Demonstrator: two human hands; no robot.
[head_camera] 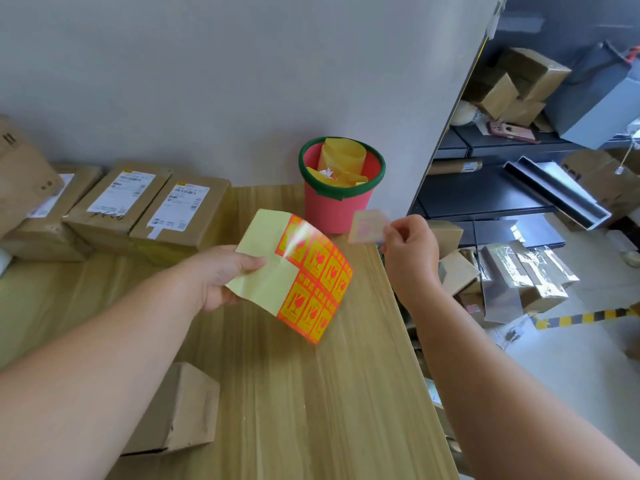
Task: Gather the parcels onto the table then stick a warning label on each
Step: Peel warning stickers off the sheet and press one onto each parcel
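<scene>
My left hand [221, 277] grips a curled sheet of orange-and-yellow warning labels [304, 275] above the wooden table [311, 393]; part of its pale yellow backing is bare. My right hand [408, 252] pinches a single peeled label [369, 226], blurred, seen from its pale back side, just right of the sheet. Brown cardboard parcels with white shipping labels lie in a row at the table's far left, among them one [180, 216] and another [119, 202]. A smaller plain parcel [180, 414] sits near the front left, partly behind my left forearm.
A red bucket with a green rim [341, 188] holding used yellow backing sheets stands at the table's far edge by the grey wall. To the right, past the table edge, dark shelves [485, 195] and the floor hold more cartons and foil-wrapped boxes [526, 275].
</scene>
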